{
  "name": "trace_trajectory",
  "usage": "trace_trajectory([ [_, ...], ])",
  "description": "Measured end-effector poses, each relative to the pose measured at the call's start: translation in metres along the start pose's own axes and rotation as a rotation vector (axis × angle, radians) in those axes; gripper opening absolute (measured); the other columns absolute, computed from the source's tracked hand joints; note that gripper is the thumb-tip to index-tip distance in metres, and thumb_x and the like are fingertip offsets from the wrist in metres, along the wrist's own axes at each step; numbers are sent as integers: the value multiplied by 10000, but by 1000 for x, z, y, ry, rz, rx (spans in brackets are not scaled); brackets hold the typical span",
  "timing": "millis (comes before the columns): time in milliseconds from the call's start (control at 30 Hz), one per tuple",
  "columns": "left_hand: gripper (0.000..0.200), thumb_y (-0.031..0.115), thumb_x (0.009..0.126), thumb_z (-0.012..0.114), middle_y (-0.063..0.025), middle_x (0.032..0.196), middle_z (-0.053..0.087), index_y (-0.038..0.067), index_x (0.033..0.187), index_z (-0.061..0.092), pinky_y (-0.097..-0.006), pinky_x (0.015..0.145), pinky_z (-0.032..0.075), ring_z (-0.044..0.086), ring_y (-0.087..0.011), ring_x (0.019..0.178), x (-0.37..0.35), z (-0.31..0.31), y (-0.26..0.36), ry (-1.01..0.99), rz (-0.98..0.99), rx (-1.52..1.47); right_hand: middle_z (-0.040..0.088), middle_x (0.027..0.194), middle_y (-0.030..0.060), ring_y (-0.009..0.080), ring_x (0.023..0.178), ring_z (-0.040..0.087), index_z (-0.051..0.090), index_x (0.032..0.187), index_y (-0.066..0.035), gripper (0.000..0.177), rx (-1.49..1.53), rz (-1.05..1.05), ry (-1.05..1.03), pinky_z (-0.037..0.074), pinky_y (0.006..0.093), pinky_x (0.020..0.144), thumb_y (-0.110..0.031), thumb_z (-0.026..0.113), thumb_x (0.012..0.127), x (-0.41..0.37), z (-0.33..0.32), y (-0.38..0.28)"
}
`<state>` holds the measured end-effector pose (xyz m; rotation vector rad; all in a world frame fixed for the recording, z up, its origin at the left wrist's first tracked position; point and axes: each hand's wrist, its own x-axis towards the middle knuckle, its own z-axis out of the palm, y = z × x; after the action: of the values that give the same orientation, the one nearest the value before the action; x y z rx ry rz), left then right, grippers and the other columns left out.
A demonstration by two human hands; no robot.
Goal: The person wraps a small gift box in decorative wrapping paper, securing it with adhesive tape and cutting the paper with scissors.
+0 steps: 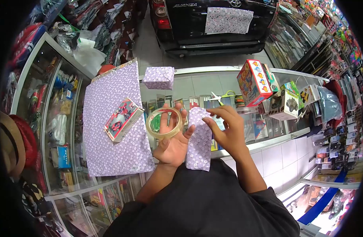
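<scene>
A roll of clear tape (150, 128) rests on my left hand (173, 150), its ring around the raised fingers, the palm turned up. Beside that hand, a narrow package (198, 146) wrapped in lilac floral paper stands against my dark shirt, the left thumb near its left edge. My right hand (231, 134) has its thumb and index finger close together at the package's upper right edge; what is between them is too small to tell. On the left, a boxed red toy (123, 120) lies on a large sheet of the same floral paper (106, 158).
On the glass counter (197, 85) are a wrapped box (158, 78), green-handled scissors (225, 94), a red toy box (254, 83) and more boxes (284, 104) at the right. A black car (185, 33) stands beyond it. Glass display cases (43, 114) line the left.
</scene>
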<state>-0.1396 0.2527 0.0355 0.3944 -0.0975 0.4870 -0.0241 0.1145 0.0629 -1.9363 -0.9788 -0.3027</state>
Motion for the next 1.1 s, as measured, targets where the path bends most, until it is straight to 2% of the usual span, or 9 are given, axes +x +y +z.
trace_trajectory([
  [100,1020,220,769,762,-113,1572,236,131,1553,115,-496,1089,430,293,-276,1447,-5,15,2,-28,-20,-7,677,811,103,256,753,649,708,911,-28,275,248,-31,5,492,337,670,-111,850,691,-1,-24,-44],
  [200,1035,195,758,773,-139,1550,249,135,1552,112,-508,1076,444,311,-307,1429,-9,15,-1,-62,-36,23,680,784,84,237,735,647,711,881,-31,284,394,-8,-109,491,324,665,-124,870,666,-7,-32,-67],
  [267,1049,179,757,779,-152,1539,248,134,1554,97,-510,1064,454,326,-318,1413,-12,10,-5,-117,-27,52,680,765,73,221,710,640,712,858,-36,311,433,36,-107,491,318,656,-161,893,638,-14,-27,-70],
  [333,1067,181,752,782,-156,1532,247,136,1555,81,-517,1066,454,339,-316,1398,-15,21,-4,-123,-21,129,705,811,39,116,674,603,747,920,-60,417,415,14,-90,403,238,529,-283,924,616,-21,-22,-70],
  [367,1066,168,750,776,-155,1531,248,136,1555,77,-519,1070,451,339,-316,1397,-18,24,-5,-97,-17,136,700,804,58,141,674,617,744,926,-47,405,457,-11,-52,460,254,570,-243,921,619,-25,-17,-68],
  [500,1032,107,756,747,-151,1528,253,140,1551,90,-529,1078,447,336,-316,1398,-25,29,-5,-100,-19,107,692,803,80,177,688,636,738,919,-32,362,362,-53,-42,499,277,608,-184,904,636,-36,-16,-74],
  [567,1019,98,761,741,-151,1527,255,140,1549,96,-531,1075,449,335,-314,1398,-29,31,-5,-99,-37,100,658,778,55,215,693,632,716,892,-51,252,328,-119,21,506,308,590,-132,841,689,-41,-14,-74],
  [867,993,130,765,731,-150,1526,259,143,1545,116,-527,1070,451,334,-307,1401,-43,32,-6,-85,-72,155,600,805,60,227,704,615,706,942,-55,234,207,-195,6,509,333,607,-63,774,719,-62,-17,-82],
  [1100,1004,144,761,739,-153,1532,255,124,1546,113,-539,1090,415,309,-315,1418,-57,35,-2,-81,-190,109,599,811,71,236,699,611,684,908,-41,185,224,-87,-17,504,329,604,-24,755,737,-75,-28,-97],
])
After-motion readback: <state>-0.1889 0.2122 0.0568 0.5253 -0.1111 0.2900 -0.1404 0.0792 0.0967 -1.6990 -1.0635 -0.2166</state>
